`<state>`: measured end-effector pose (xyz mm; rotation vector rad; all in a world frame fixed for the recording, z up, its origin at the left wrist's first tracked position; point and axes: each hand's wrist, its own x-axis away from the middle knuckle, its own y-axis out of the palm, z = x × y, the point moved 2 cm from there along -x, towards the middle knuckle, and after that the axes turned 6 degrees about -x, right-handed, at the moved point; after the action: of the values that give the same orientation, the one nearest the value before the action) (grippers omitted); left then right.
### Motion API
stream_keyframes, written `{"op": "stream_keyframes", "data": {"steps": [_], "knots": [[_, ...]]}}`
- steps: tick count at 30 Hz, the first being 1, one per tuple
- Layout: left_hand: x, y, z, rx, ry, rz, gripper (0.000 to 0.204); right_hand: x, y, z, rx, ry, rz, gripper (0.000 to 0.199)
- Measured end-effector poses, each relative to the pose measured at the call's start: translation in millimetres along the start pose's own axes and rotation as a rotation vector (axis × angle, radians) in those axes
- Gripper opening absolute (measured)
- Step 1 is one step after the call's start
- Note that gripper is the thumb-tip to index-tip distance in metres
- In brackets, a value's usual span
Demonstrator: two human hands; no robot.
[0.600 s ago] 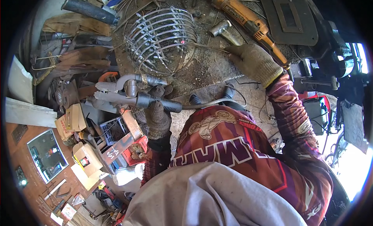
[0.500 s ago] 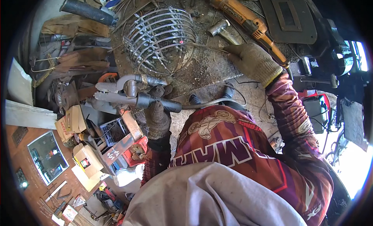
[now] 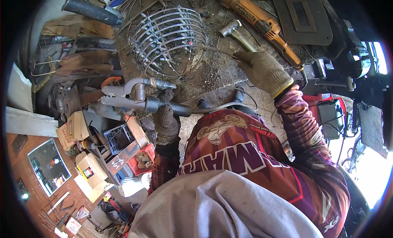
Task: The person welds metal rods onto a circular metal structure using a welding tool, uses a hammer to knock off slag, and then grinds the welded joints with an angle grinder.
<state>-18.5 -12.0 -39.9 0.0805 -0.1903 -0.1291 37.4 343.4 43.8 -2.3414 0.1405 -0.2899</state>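
A round cage of bent metal rods [image 3: 170,33] lies on the dirty worktop, with a small red-glowing spot at one crossing. My right hand [image 3: 265,73], in a knitted work glove, pinches a thin metal rod [image 3: 219,51] to the right of the cage; the rod's far end reaches the bars near the glowing spot. My left hand [image 3: 166,125], gloved too, is closed round the ribbed black handle of a welding electrode holder [image 3: 148,105]. Its grey jaws point left, below the cage, and a cable runs right from the handle. I see no electrode in the jaws.
Beyond my right hand lie a hammer [image 3: 237,35], an orange angle grinder [image 3: 262,23] and a dark welding shield [image 3: 302,17]. A dark pipe [image 3: 91,11] is at the far left. Crates and a red basket [image 3: 142,159] stand below the worktop's left side.
My right hand has shifted slightly nearer and left, its end of the rod dipping a little. The electrode holder in my left hand stays nearly in place. The cage has not visibly moved.
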Motion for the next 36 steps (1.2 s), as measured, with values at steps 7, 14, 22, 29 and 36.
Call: {"op": "stream_keyframes", "data": {"steps": [7, 14, 22, 29, 36], "knots": [[-6, -8, -3, -0.079, 0.051, -0.022, 0.061, 6, 4, -7, 0.005, 0.053, -0.002, 0.038], [-5, -7, -4, -0.045, 0.063, 0.009, 0.056, 7, 1, -15, 0.017, 0.106, -0.047, 0.04], [-12, -55, -53, -0.375, 0.056, -0.017, 0.05, 14, 6, -24, 0.011, 0.134, -0.012, 0.039], [-6, 1, 6, -0.111, 0.114, -0.144, 0.062, 13, 6, -21, -0.007, 0.14, -0.014, 0.039], [-10, 8, 11, -0.069, 0.135, -0.146, 0.077, 13, 7, -19, -0.049, 0.157, -0.041, 0.039]]}}
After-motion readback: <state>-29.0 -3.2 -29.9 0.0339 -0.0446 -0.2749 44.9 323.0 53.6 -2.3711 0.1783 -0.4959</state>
